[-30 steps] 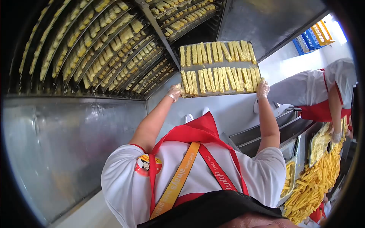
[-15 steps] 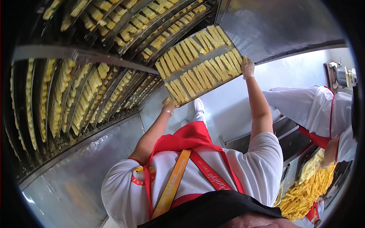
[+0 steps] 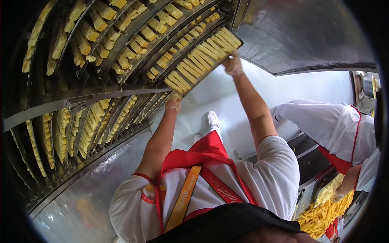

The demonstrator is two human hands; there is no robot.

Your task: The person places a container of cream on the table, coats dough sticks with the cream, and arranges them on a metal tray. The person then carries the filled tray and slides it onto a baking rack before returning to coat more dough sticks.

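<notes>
A metal tray [image 3: 188,90] with a row of pale yellow dough sticks [image 3: 197,60] is partly inside a slot of the tall rack [image 3: 101,94]; its far part is hidden there. At the tray's near left corner, my left hand [image 3: 173,104] in a clear glove grips the edge. My right hand [image 3: 232,65], gloved too and slightly blurred, holds the near right edge. Other rack levels above and to the left carry trays of similar sticks.
A metal panel [image 3: 308,36] stands at the upper right. To the right, a co-worker in white and red [image 3: 332,121] leans over a work surface with a heap of yellow sticks [image 3: 324,214]. Pale floor [image 3: 243,109] lies below the tray.
Both hands have moved the tray up and left into the rack, so only one row of its sticks still shows. The view has turned toward the rack.
</notes>
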